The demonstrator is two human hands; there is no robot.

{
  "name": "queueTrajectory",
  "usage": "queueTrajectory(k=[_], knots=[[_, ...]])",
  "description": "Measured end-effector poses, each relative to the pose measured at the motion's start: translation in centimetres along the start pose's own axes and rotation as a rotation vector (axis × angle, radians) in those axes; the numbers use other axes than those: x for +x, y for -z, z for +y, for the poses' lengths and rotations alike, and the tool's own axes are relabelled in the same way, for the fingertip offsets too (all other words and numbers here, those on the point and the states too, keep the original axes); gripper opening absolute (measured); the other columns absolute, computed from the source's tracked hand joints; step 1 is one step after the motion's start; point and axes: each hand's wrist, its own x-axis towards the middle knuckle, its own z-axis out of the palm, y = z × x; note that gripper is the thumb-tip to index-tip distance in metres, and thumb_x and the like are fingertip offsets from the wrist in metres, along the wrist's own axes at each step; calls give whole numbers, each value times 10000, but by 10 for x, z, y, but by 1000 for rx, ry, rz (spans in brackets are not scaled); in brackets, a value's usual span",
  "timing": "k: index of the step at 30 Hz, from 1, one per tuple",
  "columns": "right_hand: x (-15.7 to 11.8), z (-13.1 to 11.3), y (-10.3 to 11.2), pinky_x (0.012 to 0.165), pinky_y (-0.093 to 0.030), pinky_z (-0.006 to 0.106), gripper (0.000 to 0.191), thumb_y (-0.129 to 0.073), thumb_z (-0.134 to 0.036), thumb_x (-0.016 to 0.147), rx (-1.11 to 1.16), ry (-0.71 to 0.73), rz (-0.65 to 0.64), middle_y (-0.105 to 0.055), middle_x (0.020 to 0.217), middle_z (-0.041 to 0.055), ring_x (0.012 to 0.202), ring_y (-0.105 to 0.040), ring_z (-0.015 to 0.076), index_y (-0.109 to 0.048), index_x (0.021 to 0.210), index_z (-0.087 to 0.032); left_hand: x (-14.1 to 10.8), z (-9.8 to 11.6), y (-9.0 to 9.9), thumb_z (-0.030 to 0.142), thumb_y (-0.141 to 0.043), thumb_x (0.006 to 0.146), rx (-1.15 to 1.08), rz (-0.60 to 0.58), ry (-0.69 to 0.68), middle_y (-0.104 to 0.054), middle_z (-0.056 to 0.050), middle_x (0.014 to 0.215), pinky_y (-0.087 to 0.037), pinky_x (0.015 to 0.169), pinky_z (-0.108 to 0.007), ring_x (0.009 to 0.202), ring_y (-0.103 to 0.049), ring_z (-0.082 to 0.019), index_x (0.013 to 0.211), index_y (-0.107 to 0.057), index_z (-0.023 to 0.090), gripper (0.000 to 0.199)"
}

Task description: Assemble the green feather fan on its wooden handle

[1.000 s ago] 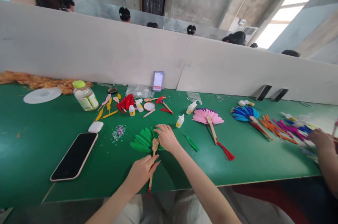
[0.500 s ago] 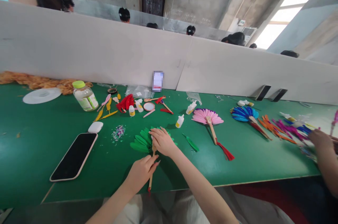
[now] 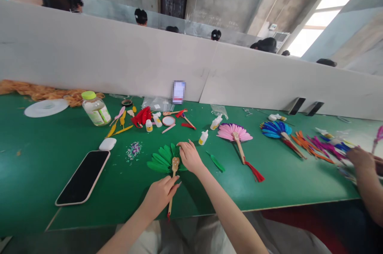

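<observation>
A green feather fan (image 3: 161,158) with a wooden handle (image 3: 171,200) lies on the green table (image 3: 44,158) in front of me. My left hand (image 3: 160,194) pinches the handle near its lower end. My right hand (image 3: 189,156) rests on the right side of the green feathers, fingers spread and pressing down. A single loose green feather (image 3: 217,161) lies just right of that hand. A small white glue bottle (image 3: 203,137) stands behind it.
A black phone (image 3: 83,177) and white earbud case (image 3: 107,143) lie at left, near a jar (image 3: 95,108) and scattered beads (image 3: 134,150). Pink fan (image 3: 235,132), blue fan (image 3: 277,129) and loose coloured feathers lie to the right, where another person's hand (image 3: 360,158) works. White partition behind.
My right hand slid left over the fan's centre, then back to the right side of the feathers, uncovering the handle's top. My left hand has stayed on the handle.
</observation>
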Motion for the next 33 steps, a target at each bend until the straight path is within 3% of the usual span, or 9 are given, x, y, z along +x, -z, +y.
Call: queueTrajectory(k=[10, 22, 33], knots=[[5, 7, 1, 1035, -243, 409, 246, -257, -140, 885, 64, -36, 46, -619, 978, 48, 979, -560, 154, -459, 1019, -184, 0, -1, -1, 296, -383, 900, 0, 6, 3, -630, -26, 749, -485, 578, -203, 673, -630, -126, 1059, -593, 188, 285], [6, 4, 3, 1061, -203, 423, 207, -285, -146, 880, 18, 33, 18, -627, 925, 34, 951, -568, 156, -455, 990, -188, -1, -1, -1, 288, -406, 890, -10, 20, 6, -628, -27, 748, -489, 573, -213, 664, -629, -131, 1047, -602, 180, 273], [2, 6, 3, 1062, -213, 430, 294, -244, -134, 892, 111, 58, -11, -641, 1013, 64, 1049, -553, 141, -397, 1142, -158, 0, 0, 1, 303, -387, 896, -24, 39, -7, -635, -32, 748, -490, 576, -202, 669, -632, -127, 1043, -606, 177, 292]])
